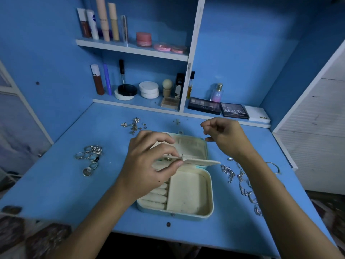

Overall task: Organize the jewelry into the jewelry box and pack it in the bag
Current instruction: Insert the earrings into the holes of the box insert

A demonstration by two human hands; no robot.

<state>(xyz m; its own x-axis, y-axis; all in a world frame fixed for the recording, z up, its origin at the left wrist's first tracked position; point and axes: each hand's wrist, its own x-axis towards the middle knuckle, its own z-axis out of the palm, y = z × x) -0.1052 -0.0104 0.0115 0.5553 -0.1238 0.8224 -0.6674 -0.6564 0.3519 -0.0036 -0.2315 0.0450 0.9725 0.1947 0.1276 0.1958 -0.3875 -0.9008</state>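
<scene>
An open cream jewelry box [209, 191] with a teal outside lies in the middle of the blue desk. My left hand [149, 165] pinches the cream earring panel [201, 162] that hinges across the box's middle, holding it lifted. My right hand [222, 135] hovers over the lid's far right corner with fingers curled, thumb and forefinger pinched; whether something tiny sits between them I cannot tell. Rings [89, 157] lie in a pile at the left. Small earrings [134, 125] are scattered behind the box. Silver chains and bracelets [240, 180] lie at the right, partly under my right forearm.
Shelves at the back hold cosmetics: tubes and bottles [102, 21], pink jars [143, 39], white compacts [149, 89], a perfume bottle [217, 92] and eyeshadow palettes [234, 110]. A single small earring [177, 121] lies behind the box. No bag is in view.
</scene>
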